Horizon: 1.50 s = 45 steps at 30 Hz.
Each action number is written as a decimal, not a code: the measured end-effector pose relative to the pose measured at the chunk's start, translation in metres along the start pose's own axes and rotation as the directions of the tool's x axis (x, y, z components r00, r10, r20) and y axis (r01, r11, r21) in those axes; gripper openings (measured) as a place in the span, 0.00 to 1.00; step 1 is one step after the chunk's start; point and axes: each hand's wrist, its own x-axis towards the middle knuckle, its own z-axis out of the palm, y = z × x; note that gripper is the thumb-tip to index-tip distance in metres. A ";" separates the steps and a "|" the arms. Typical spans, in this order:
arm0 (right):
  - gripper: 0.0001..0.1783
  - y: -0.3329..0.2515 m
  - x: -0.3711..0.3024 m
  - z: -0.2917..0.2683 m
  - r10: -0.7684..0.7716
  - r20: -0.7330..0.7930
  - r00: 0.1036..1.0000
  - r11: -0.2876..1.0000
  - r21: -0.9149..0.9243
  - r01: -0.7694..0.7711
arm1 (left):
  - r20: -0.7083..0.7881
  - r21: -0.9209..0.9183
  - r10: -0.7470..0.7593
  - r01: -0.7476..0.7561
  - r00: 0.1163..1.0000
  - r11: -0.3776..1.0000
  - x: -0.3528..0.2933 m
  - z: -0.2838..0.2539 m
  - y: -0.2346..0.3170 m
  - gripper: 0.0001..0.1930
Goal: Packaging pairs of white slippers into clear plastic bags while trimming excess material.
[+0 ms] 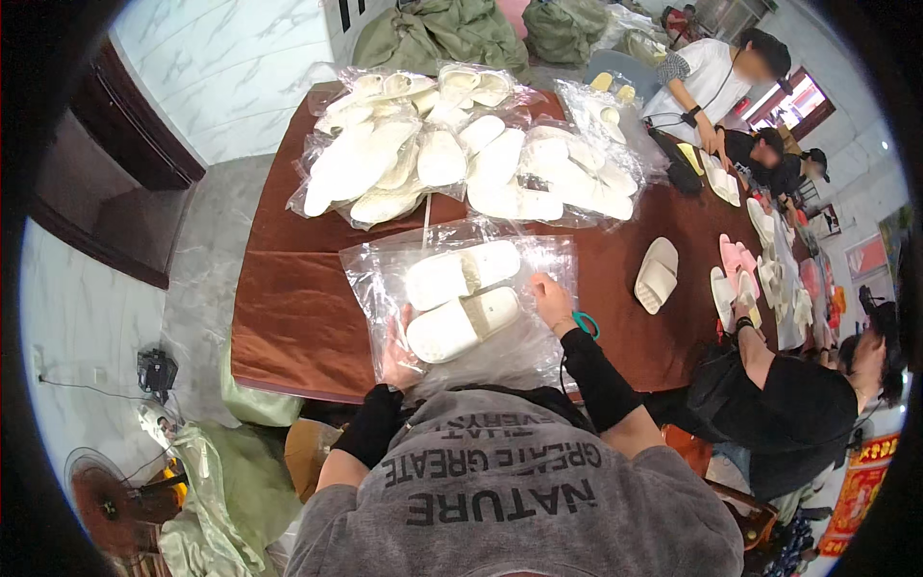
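A pair of cream slippers [468, 332] lies side by side in a clear plastic bag [370, 264] on the table in front of me. My left hand [399, 354] is curled at the bag's left side, against the toe of the nearer slipper, with some fingers hidden. At the right side of the bag, my right hand [551, 302] has its fingers closed on the plastic. Just beside my right wrist are the teal handles of a scissors-like tool [586, 325]. A single beige slipper [657, 276] rests unbagged on the brown cloth to the right.
Bagged white slippers [385, 159] are heaped along the far side of the brown-covered table [288, 322]. Co-workers [788, 394] handle slippers on the right. A fan [101, 500] and green sacks [226, 490] stand at the lower left; a doorway [106, 192] is further left.
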 end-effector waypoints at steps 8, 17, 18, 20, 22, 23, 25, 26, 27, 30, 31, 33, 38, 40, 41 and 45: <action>0.28 -0.020 -0.007 0.000 -0.046 -0.197 0.979 0.909 -0.414 -0.041 | -0.028 -0.083 0.006 -0.009 1.000 0.997 -0.002 0.009 -0.007 0.36; 0.26 0.003 -0.027 -0.004 -0.281 -0.326 0.903 0.890 -0.441 0.117 | -0.074 -0.124 0.020 -0.029 0.997 0.992 0.003 -0.002 0.000 0.36; 0.24 0.001 -0.027 -0.004 -0.289 -0.348 0.892 0.897 -0.423 0.126 | -0.057 -0.161 0.017 -0.026 0.998 0.987 0.001 -0.003 -0.002 0.36; 0.20 -0.002 -0.026 -0.018 -0.152 -0.199 0.968 0.944 -0.320 0.083 | -0.070 -0.141 0.033 -0.043 0.997 0.989 0.001 -0.004 -0.003 0.35; 0.16 -0.017 -0.029 -0.023 -0.147 -0.207 0.967 0.977 -0.183 0.109 | -0.079 -0.123 0.048 -0.058 0.996 0.991 -0.001 -0.003 -0.003 0.35; 0.14 -0.027 -0.033 -0.026 -0.162 -0.237 0.958 0.982 -0.130 0.134 | -0.063 -0.125 0.032 -0.040 0.997 0.991 -0.003 -0.002 -0.003 0.35; 0.11 -0.050 -0.043 -0.037 -0.104 -0.242 0.965 0.989 0.074 0.125 | -0.046 -0.125 0.012 -0.018 0.999 0.992 -0.008 -0.002 -0.004 0.36; 0.10 -0.061 -0.049 -0.042 -0.068 -0.219 0.973 0.983 0.151 0.103 | -0.066 -0.134 0.007 -0.016 0.998 0.991 -0.010 -0.002 -0.006 0.35; 0.09 -0.072 -0.055 -0.049 -0.032 -0.201 0.979 0.971 0.224 0.078 | -0.089 -0.143 0.005 -0.018 0.996 0.990 -0.010 -0.003 -0.006 0.35; 0.09 -0.080 -0.076 -0.077 0.001 -0.071 0.997 0.948 0.317 0.021 | -0.054 -0.223 -0.036 0.023 0.998 0.974 -0.002 -0.008 0.001 0.35; 0.09 -0.084 -0.081 -0.085 0.023 -0.023 0.999 0.938 0.346 -0.014 | -0.039 -0.250 -0.049 0.038 0.998 0.967 0.000 -0.007 0.002 0.36; 0.09 -0.075 -0.082 -0.094 -0.099 -0.018 0.995 0.959 0.267 0.100 | -0.040 -0.200 -0.045 0.037 0.998 0.979 0.005 -0.004 0.004 0.35; 0.15 -0.100 -0.085 -0.141 0.019 0.023 1.000 0.906 0.422 -0.027 | -0.132 -0.288 -0.023 -0.017 0.991 0.957 -0.003 0.010 -0.001 0.34; 0.18 -0.122 -0.094 -0.183 0.058 -0.050 0.997 0.824 0.566 -0.020 | -0.141 -0.289 -0.026 -0.016 0.990 0.957 -0.001 0.007 0.005 0.34; 0.17 -0.120 -0.103 -0.210 0.034 -0.102 0.994 0.796 0.604 0.035 | -0.134 -0.281 -0.018 -0.021 0.991 0.959 0.006 0.001 0.011 0.34; 0.16 -0.147 -0.143 -0.290 0.051 -0.255 0.966 0.823 0.559 0.104 | -0.121 -0.243 -0.011 -0.019 0.993 0.970 0.013 -0.011 0.019 0.33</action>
